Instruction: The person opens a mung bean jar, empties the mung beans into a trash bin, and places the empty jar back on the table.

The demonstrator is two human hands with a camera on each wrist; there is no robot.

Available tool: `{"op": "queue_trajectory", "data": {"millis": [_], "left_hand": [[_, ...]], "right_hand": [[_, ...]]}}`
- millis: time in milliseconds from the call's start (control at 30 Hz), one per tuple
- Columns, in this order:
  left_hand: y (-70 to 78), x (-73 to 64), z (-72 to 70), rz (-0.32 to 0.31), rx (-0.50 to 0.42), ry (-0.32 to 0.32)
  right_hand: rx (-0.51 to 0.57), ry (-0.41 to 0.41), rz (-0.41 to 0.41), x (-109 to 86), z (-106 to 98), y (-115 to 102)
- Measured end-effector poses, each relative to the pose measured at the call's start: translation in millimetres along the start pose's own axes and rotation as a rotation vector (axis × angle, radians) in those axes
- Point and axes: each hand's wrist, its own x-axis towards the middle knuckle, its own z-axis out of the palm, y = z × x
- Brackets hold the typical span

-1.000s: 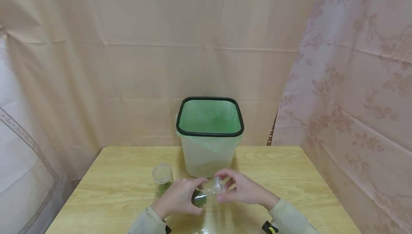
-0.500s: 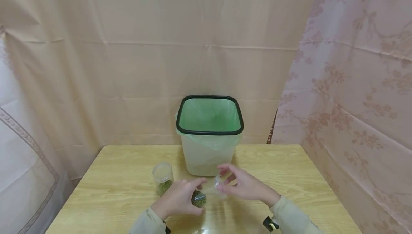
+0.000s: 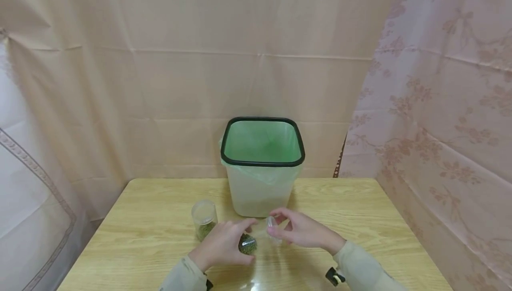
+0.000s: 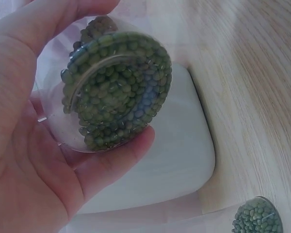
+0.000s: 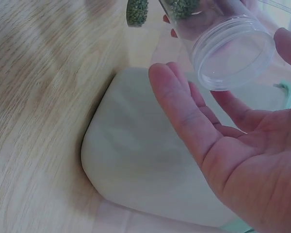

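My left hand (image 3: 226, 244) grips a clear plastic jar (image 4: 58, 116) with green mung beans (image 4: 111, 87) gathered at its base. The jar lies tipped sideways over the table, its base toward my left palm and its lidded end to the right. Around the clear ribbed lid (image 5: 235, 53) are the thumb and fingers of my right hand (image 3: 300, 229); the thumb tip is right at the rim, while the lower fingers stretch out below it. A second clear jar (image 3: 204, 213), part filled with similar beans, stands upright left of my left hand, partly hidden behind it.
A pale bin (image 3: 260, 193) with a black rim and green liner stands at the back of the wooden table (image 3: 160, 202), just beyond my hands. Beige curtain (image 3: 180, 82) hangs behind it, and floral cloth (image 3: 436, 126) hangs on the right.
My right fingers spread away from the lid half a second ago and have since drawn in around it. The left hand and the tilted jar stay nearly in place.
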Motion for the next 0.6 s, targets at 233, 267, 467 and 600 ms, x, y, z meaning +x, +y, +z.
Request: {"op": "queue_trajectory", "data": {"millis": [233, 267, 467, 600], "left_hand": [[0.0, -0.1, -1.7, -0.003, -0.002, -0.024], [-0.1, -0.2, -2.0, -0.004, -0.001, -0.030], [-0.7, 1.5, -4.9, -0.005, -0.003, -0.044], [-0.2, 4.3, -6.8, 0.000, 0.004, -0.036]], "right_hand": [[0.017, 0.000, -0.027, -0.5, 0.9, -2.0], [0.017, 0.001, -0.031, -0.7, 1.2, -1.8], [-0.002, 0.005, -0.051, -2.4, 0.5, -1.5], [-0.016, 0.008, -0.086, -2.6, -1.8, -0.9]]}}
